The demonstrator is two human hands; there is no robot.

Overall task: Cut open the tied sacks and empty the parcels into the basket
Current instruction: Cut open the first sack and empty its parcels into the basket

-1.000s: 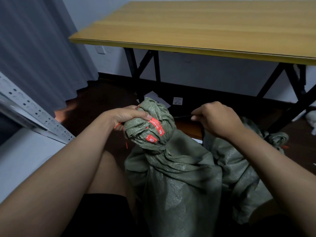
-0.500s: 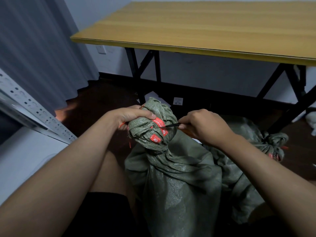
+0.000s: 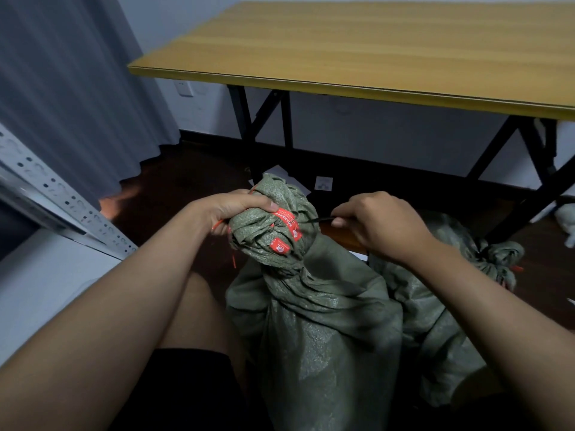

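**Tied green sack gripped at the neck, thin black tool at the red tie**

Big olive-green woven plastic sack [image 3: 314, 331] stands upright on dark floor btwn the person's knees, in front of a yellow wood-top folding table w/ black legs [image 3: 373, 54]. Fabric is crinkled, slightly shiny, gathered into a tight bunched neck. A 2nd green woven sack [image 3: 441, 309], also tied, lies just behind it on the right. Left hand [image 3: 230, 209] clenched round the bunched top. Right hand [image 3: 379, 222] pinches a thin black tool [image 3: 317, 219] whose tip touches the neck at the tie. Red plastic tie w/ small red tags [image 3: 287, 227] wraps the neck; white print on the tags, too small to read
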